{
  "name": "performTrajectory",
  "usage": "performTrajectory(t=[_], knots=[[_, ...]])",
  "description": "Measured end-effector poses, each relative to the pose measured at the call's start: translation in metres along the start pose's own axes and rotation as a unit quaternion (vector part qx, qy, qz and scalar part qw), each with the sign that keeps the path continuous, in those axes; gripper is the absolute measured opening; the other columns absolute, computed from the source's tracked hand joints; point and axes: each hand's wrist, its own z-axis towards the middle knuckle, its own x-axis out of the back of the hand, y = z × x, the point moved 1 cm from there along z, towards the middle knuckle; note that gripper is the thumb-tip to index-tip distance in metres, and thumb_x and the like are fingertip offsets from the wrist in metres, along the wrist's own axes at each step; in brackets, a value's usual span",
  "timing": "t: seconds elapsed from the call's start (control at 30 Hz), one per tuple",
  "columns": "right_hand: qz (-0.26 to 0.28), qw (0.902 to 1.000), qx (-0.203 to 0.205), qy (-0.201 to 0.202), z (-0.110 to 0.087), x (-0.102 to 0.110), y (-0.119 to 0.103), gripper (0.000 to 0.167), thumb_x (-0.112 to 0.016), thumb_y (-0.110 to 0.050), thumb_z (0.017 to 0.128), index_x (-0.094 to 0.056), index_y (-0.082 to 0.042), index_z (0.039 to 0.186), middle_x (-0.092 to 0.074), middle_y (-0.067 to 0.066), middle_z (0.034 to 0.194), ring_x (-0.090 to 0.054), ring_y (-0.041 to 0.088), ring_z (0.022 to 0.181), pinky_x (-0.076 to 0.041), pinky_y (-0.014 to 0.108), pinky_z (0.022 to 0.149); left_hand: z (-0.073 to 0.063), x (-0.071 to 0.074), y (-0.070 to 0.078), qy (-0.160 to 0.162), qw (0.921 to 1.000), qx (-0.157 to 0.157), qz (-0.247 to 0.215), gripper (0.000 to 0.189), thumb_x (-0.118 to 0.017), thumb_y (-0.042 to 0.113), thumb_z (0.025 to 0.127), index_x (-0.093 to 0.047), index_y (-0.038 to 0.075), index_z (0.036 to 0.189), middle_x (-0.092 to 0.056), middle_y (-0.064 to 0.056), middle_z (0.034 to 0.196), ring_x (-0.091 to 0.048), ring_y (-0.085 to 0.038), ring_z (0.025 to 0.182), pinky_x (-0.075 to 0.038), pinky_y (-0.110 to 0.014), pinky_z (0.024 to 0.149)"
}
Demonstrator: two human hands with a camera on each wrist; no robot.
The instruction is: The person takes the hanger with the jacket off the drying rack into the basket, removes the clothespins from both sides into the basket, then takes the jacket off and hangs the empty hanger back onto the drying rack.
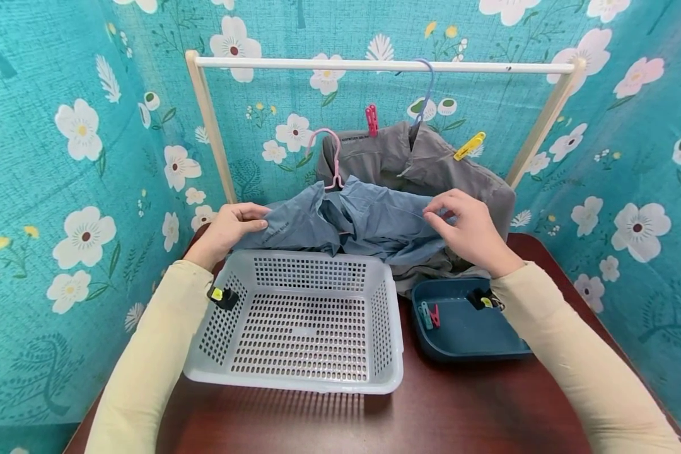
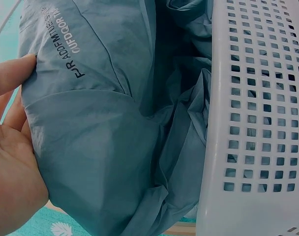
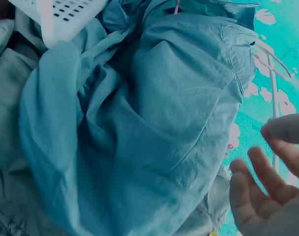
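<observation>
A blue jacket (image 1: 374, 217) on a pink hanger (image 1: 336, 157) is spread behind the white basket. My left hand (image 1: 232, 224) pinches the jacket at its left shoulder. In the left wrist view the thumb (image 2: 16, 73) lies at the cloth's edge, near printed lettering, with other fingers partly hidden behind. Close to the opposite shoulder is my right hand (image 1: 471, 230), its fingers loosely bent. The right wrist view shows that hand (image 3: 272, 182) apart from the jacket (image 3: 154, 123), holding nothing. The hanger's hook stands below the rail, not over it.
A grey jacket (image 1: 482, 183) hangs behind on a purple hanger (image 1: 428, 88) from the white rail (image 1: 329, 64), with red (image 1: 371, 120) and yellow (image 1: 470, 146) clothespins. The white perforated basket (image 1: 394, 340) stands in front. Beside it, a dark blue tub (image 1: 459, 347) holds clothespins (image 1: 430, 315).
</observation>
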Motion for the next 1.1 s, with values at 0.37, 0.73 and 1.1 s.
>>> performTrajectory(t=[0.37, 0.73, 1.1], knots=[[-0.031, 0.9975, -0.035, -0.052, 0.022, -0.017, -0.002, 0.035, -0.058, -0.017, 0.096, -0.056, -0.003, 0.128, -0.054, 0.017, 0.119, -0.05, 0.034, 0.111, -0.04, 0.05, 0.089, -0.002, -0.001, 0.002, -0.004, 1.0, 0.001, -0.002, 0.032, -0.063, 0.01, 0.092, -0.061, -0.004, 0.121, -0.065, 0.012, 0.094, -0.059, -0.01, 0.09, -0.046, -0.027, 0.08], [-0.042, 0.9965, -0.036, -0.062, 0.024, -0.027, 0.005, 0.021, -0.057, -0.018, 0.096, -0.066, -0.004, 0.109, -0.063, 0.011, 0.101, -0.06, 0.026, 0.09, -0.046, 0.043, 0.078, -0.003, -0.002, 0.002, -0.004, 0.9999, -0.014, 0.001, 0.031, -0.064, 0.008, 0.091, -0.062, -0.006, 0.118, -0.066, 0.012, 0.093, -0.059, -0.01, 0.087, -0.047, -0.026, 0.078], [-0.025, 0.9982, -0.04, -0.037, 0.019, -0.025, 0.019, 0.014, -0.059, -0.015, 0.095, -0.066, -0.004, 0.1, -0.063, 0.009, 0.094, -0.058, 0.022, 0.082, -0.045, 0.041, 0.074, -0.002, 0.005, -0.001, 0.007, 0.9999, -0.008, 0.004, 0.028, -0.066, 0.01, 0.09, -0.065, -0.001, 0.116, -0.067, 0.013, 0.092, -0.06, -0.01, 0.087, -0.047, -0.026, 0.076]])
